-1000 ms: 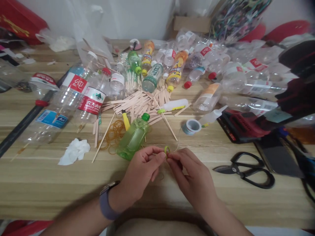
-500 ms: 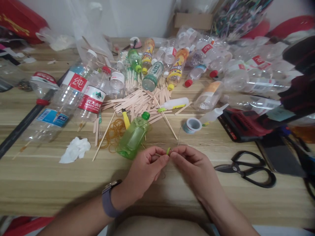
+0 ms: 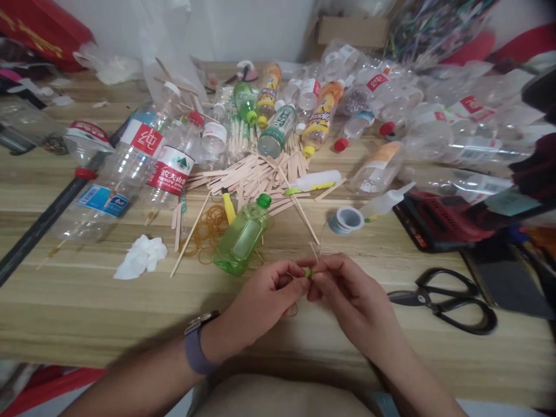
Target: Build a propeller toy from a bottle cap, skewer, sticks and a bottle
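Note:
My left hand (image 3: 269,298) pinches a small light-green plastic ring (image 3: 308,272) between thumb and fingertips. Meeting it from the other side, my right hand (image 3: 358,301) has its thumb and fingers closed at the same ring and on a thin cord (image 3: 322,242). That cord runs up towards a spool (image 3: 346,220) lying just beyond my hands, and a loose loop of it hangs below my left fingers. The fingertips partly cover the ring. A green plastic bottle (image 3: 243,234) with a green neck lies on the table beyond my left hand.
Black-handled scissors (image 3: 443,300) lie right of my hands. Wooden sticks (image 3: 243,182), rubber bands (image 3: 204,229), a glue bottle (image 3: 386,202) and crumpled tissue (image 3: 141,256) are spread ahead. Plastic bottles (image 3: 169,171) crowd the left and back; a red-black tool (image 3: 452,220) stands at right.
The whole view has shifted slightly, so things sit a little further right. My right fingers have curled in closer around the ring, and the cord now stands up above them.

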`<state>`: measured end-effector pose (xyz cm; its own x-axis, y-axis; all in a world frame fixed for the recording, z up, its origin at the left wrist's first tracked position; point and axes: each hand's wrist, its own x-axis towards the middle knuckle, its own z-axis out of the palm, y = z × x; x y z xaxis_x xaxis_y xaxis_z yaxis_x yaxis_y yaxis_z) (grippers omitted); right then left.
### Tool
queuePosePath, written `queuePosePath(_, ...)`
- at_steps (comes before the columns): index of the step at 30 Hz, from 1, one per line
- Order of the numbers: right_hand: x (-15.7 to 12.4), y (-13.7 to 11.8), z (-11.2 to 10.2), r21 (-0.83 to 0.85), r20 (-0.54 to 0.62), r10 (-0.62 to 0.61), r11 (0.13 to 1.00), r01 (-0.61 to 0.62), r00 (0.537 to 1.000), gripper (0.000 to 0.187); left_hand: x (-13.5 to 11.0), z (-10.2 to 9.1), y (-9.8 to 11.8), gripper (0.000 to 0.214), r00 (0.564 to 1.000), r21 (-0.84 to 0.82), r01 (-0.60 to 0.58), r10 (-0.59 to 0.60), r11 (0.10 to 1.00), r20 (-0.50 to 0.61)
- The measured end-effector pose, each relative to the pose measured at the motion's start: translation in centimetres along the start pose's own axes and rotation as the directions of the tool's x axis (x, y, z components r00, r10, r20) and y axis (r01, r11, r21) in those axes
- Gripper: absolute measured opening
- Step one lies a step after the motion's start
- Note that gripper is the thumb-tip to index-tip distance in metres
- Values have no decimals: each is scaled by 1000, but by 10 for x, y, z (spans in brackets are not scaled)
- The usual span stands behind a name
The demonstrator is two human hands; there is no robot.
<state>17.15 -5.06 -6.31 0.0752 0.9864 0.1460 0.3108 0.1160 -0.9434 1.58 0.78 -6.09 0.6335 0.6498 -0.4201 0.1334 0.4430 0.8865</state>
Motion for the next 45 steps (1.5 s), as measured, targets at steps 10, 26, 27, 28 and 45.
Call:
queuePosePath(10,10,9,-30,-506,99,-113,850,148,989,9,-3,-1,2,27,999,215,-6,17,977,-51)
queuePosePath(26,11,15,-24,-405,162,-266,860,310,950,13,3,-1,1,18,994,29,44,-41,999,-102)
queuePosePath(27,11,14,-23,-383,170,-256,873,303,952,13,3,-1,1,20,993,1,64,-64,998,-95)
queuePosePath(28,10,13,-23,-363,177,-245,884,295,953,13,4,-1,1,21,993,-19,79,-81,997,-89)
queuePosePath(45,3,12,-23,-117,82,-121,985,130,989,13,1,0,4,19,996,-48,63,-66,997,-60)
